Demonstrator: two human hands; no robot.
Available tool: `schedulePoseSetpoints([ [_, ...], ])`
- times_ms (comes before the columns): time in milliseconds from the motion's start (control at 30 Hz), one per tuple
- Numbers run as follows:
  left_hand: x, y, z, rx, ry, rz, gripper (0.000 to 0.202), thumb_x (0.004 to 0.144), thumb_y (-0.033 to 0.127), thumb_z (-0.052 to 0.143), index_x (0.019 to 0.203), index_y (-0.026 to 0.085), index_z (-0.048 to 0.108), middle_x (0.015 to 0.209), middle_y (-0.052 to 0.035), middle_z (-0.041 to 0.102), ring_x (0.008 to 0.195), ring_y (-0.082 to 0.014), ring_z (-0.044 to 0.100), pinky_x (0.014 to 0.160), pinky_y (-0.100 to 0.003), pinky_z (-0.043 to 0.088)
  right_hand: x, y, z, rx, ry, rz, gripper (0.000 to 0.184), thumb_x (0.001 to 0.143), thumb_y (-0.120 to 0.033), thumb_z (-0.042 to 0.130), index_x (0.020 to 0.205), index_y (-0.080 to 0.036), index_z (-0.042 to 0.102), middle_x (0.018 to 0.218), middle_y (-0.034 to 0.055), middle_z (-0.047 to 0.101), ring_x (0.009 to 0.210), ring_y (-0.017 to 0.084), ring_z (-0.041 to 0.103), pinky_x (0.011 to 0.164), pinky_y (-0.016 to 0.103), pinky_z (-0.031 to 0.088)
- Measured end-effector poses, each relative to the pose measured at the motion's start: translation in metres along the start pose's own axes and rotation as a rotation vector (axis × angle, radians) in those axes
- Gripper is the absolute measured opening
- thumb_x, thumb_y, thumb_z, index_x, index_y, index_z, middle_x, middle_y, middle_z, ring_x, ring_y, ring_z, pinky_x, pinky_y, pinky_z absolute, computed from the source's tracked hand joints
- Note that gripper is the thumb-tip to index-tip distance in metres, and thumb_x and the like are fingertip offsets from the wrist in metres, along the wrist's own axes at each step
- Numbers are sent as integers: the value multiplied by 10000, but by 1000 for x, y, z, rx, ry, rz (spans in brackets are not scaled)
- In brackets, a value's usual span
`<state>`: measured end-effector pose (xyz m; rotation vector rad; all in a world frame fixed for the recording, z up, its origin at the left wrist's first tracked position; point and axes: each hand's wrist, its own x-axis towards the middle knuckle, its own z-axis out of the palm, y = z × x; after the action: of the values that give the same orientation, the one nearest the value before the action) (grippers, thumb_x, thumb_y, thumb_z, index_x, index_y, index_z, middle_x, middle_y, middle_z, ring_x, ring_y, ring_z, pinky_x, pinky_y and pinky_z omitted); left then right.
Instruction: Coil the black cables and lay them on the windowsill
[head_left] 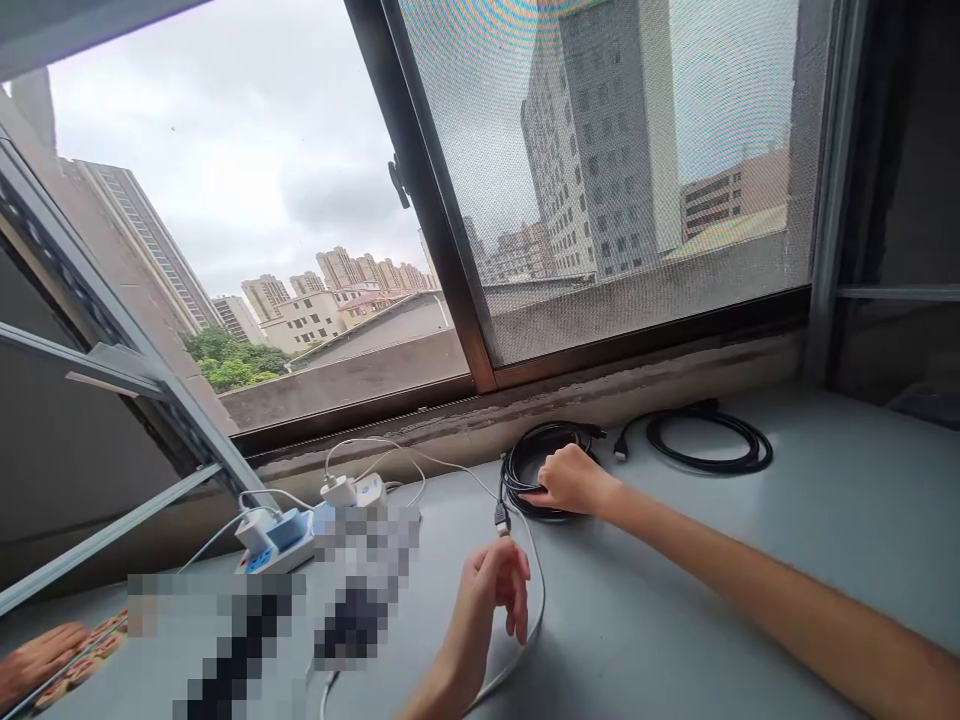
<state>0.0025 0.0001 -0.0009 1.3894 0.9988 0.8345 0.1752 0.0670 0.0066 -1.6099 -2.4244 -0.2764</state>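
r hand clamped on coiled blk cable — l hand half-curled at plug, can't tell if gripping

Cable coil on table, power strip left, second coil right, window behind.

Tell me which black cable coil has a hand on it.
The black cable coil nearer the picture's middle: the right hand is on it. The other coil, farther right, lies untouched.
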Motion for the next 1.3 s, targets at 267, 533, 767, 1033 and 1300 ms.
schedulePoseSetpoints([
  [267, -11, 6, 9, 5, -42, -15, 339, 754, 438, 408, 547, 175, 462, 314, 16, 429, 275, -77, 332, 375, -202, 223, 0, 6, -12, 18, -32, 103, 447, 926, -487, 528, 809, -112, 740, 789, 146, 671, 809, 289, 636, 677, 293, 429],
  [533, -15, 10, 13, 21, -73, -15, 329, 748, 428, 398, 541, 177, 452, 308, 29, 412, 276, -69, 341, 379, -198, 215, -7, 27, -35, 182, -158, 212, 278, 834, -509, 641, 838, -242, 717, 879, 9, 671, 797, 204, 633, 674, 240, 431],
  [767, -19, 11, 15, 5, -89, -1, 325, 765, 412, 406, 545, 178, 451, 307, 31, 412, 285, -69, 336, 384, -204, 197, -5, 52, -27, 101, -171, 640, 298, 915, -324, 563, 1031, -64, 651, 1038, 224, 598, 979, 336, 581, 752, 362, 452],
  [1033, -18, 9, 15, 4, -92, -8, 301, 774, 362, 387, 548, 177, 460, 309, 29, 420, 298, -69, 313, 393, -199, 214, -5, 61, -8, 349, -345, 743, 342, 894, -379, 563, 816, -59, 653, 602, 110, 611, 499, 242, 631, 561, 297, 493],
  [1300, -20, 10, 16, 6, -100, -1, 296, 779, 359, 385, 555, 179, 457, 306, 27, 425, 304, -71, 308, 401, -205, 218, -3, 76, 6, 547, -289, 762, 373, 962, -335, 526, 690, -88, 593, 566, 38, 565, 480, 148, 578, 450, 208, 454],
])
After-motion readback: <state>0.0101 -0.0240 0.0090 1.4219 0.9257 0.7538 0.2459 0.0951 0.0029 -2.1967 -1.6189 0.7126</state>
